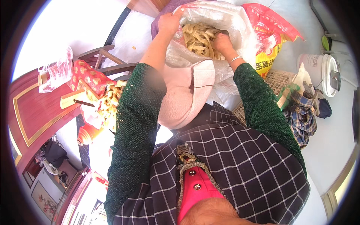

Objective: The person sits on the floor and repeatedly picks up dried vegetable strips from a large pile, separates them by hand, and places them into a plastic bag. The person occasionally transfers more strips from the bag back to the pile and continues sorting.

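A white translucent woven sack (240, 22) stands with its mouth open in front of me, a heap of flat pale tan strips (197, 37) inside. At the upper left of the mouth, my left hand (170, 21) is closed on the sack's rim and holds it up. My right hand (222, 42), a bracelet at its wrist, reaches into the sack at the right of the heap. Its fingers are curled in against the strips, and their tips are partly hidden. Below the sack, a pink fleecy cloth (183, 97) lies over my lap.
A red and yellow printed bag (268, 35) lies right of the sack, above a plastic crate (279, 82). Farther right are a white bucket (317, 71) and plaid cloth (302, 116). On the left stand a wooden chair (107, 62) and a pile of similar strips (111, 101).
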Demonstrator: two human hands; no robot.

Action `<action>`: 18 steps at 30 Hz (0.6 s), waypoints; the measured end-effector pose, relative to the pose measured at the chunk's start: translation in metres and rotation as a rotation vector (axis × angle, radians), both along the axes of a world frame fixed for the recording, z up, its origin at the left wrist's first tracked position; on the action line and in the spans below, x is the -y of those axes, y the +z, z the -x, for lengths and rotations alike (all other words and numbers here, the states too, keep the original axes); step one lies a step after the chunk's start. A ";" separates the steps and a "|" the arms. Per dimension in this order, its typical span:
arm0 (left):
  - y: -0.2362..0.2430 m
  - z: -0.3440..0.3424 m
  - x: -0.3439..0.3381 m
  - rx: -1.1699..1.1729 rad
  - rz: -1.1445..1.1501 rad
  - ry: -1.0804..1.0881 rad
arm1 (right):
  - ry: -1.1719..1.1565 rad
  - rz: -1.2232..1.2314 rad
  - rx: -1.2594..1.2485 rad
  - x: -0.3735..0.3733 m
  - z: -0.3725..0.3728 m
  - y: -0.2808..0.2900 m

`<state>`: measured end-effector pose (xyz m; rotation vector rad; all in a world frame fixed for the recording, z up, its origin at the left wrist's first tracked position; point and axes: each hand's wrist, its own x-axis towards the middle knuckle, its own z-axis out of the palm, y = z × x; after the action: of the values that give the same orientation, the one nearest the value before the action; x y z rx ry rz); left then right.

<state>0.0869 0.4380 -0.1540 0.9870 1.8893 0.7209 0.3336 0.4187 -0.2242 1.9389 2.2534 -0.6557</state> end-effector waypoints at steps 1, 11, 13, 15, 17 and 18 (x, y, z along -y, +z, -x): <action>0.003 0.001 0.002 -0.011 0.002 -0.006 | 0.115 -0.002 -0.032 -0.001 0.000 0.006; 0.062 0.018 0.033 -0.414 -0.281 0.023 | -0.132 0.282 -1.247 -0.083 0.064 0.196; 0.086 0.028 0.042 -0.433 -0.261 0.050 | -0.015 0.338 -1.382 -0.063 0.085 0.231; 0.101 0.039 0.054 -0.379 -0.331 0.101 | 0.111 0.519 -1.448 -0.026 0.109 0.246; 0.108 0.053 0.071 -0.258 -0.495 0.177 | 0.224 0.831 -1.489 0.025 0.134 0.245; 0.115 0.059 0.079 0.073 -0.493 0.241 | 0.251 1.018 -1.516 0.050 0.144 0.239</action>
<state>0.0282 0.3590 -0.0386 1.0164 1.8219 1.3936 0.1899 0.3684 0.0149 0.4949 1.5806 -3.0227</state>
